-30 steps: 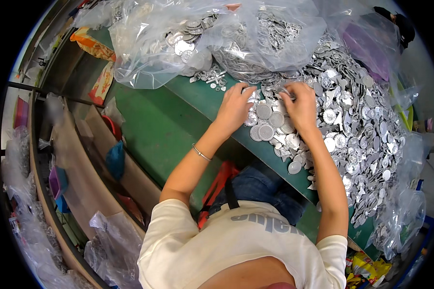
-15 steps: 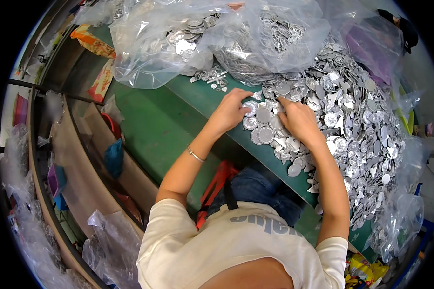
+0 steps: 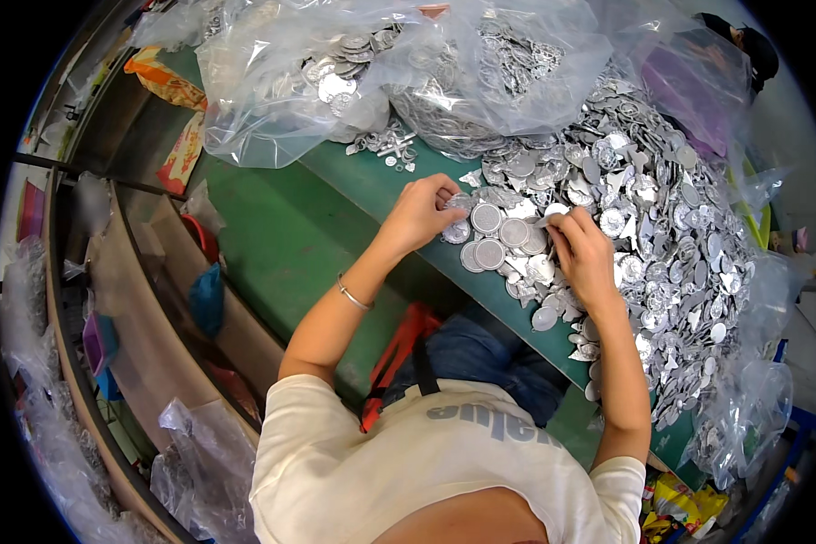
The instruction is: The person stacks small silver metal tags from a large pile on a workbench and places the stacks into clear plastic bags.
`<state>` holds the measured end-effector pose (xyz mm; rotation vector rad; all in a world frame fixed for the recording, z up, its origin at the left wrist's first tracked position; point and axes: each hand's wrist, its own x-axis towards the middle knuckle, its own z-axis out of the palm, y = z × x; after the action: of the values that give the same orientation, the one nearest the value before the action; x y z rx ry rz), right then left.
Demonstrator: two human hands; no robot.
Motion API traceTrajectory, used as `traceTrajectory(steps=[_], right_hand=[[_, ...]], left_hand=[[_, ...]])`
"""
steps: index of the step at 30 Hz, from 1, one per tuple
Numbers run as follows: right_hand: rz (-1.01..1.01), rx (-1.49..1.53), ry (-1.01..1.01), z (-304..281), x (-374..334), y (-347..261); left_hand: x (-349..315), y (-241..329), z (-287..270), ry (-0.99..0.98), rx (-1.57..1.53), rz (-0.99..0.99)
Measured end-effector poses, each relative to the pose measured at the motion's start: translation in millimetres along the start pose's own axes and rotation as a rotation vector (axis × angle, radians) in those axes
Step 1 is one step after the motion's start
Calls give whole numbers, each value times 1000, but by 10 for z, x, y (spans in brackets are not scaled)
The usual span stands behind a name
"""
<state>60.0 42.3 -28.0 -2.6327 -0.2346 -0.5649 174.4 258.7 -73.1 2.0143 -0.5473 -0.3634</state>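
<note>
Silver-grey metal charms [image 3: 671, 263] lie in a broad heap on the green table. At its left edge, several round medallions [image 3: 487, 218] sit flat in a small cluster. My left hand [image 3: 419, 218] is curled at that cluster, thumb and fingers closed on the edge of a patterned round medallion [image 3: 458, 203]; part of it is hidden by the fingers. To the right, my right hand [image 3: 586, 254] pinches a thin flat metal piece [image 3: 546, 220] just above the medallions; its exact shape cannot be made out.
Clear plastic bags [image 3: 272, 100] full of metal pieces stand along the far side. Small crosses and charms [image 3: 385, 145] lie before them. A wooden shelf [image 3: 154, 308] with a blue bag [image 3: 207, 299] is at left. Another person's dark-capped head [image 3: 754, 56] shows far right.
My right hand has drawn back slightly from the heap and now holds up a flat metal piece. My left hand stays at the medallions, its fingers curled more. The whole view has shifted a little.
</note>
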Motion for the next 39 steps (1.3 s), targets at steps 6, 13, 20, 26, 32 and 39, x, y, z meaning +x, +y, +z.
traceTrajectory(steps=[6,13,20,26,32,39], right_hand=[[-84,-126,-61,-144,-222,122],[239,283,140,-161,-192,81],[652,598,-111,-39,121,-117],[579,649,-130,221,296,-162],[89,103,-312,644,542,-301],[357,11,-204,230,605,-183]], left_hand=[[-15,-7,25,172,-123,-14],[-30,-64,89,336,-169,172],[-10,-76,77,297,-682,-85],[-95,-79,44,258,-617,-40],[-89,-72,97,209,-693,31],[-151,-59,10,357,-722,7]])
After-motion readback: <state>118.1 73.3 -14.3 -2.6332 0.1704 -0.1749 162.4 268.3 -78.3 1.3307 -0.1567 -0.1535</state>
